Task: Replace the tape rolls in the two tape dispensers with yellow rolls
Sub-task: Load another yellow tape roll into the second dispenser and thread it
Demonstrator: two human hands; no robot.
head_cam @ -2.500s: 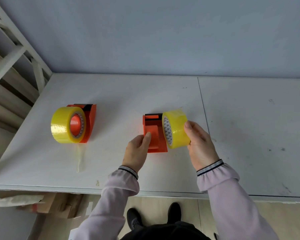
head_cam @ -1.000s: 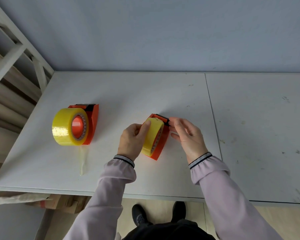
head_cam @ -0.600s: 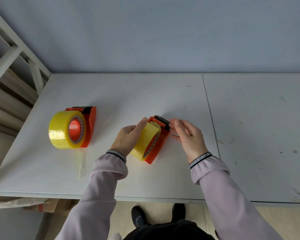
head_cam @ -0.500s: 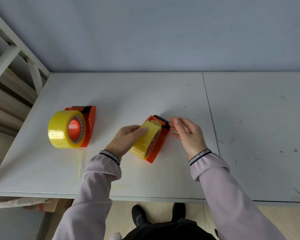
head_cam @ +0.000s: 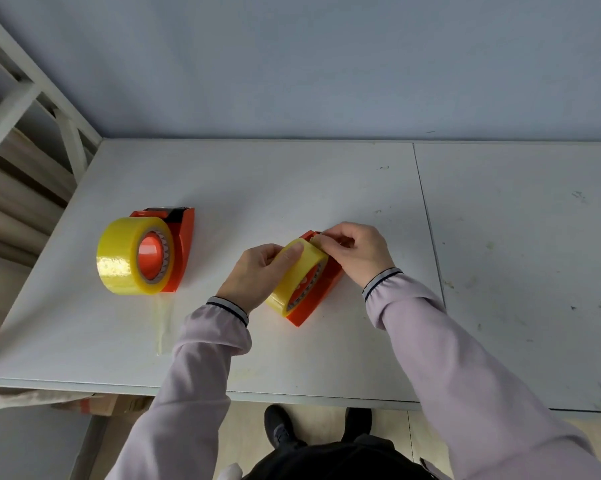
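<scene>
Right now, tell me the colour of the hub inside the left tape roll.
Orange-red, matching its dispenser; the hub shows clearly in the head view.

tape rolls: glossy yellow film | dispensers: smooth orange plastic | table: matt white, scuffed
</scene>
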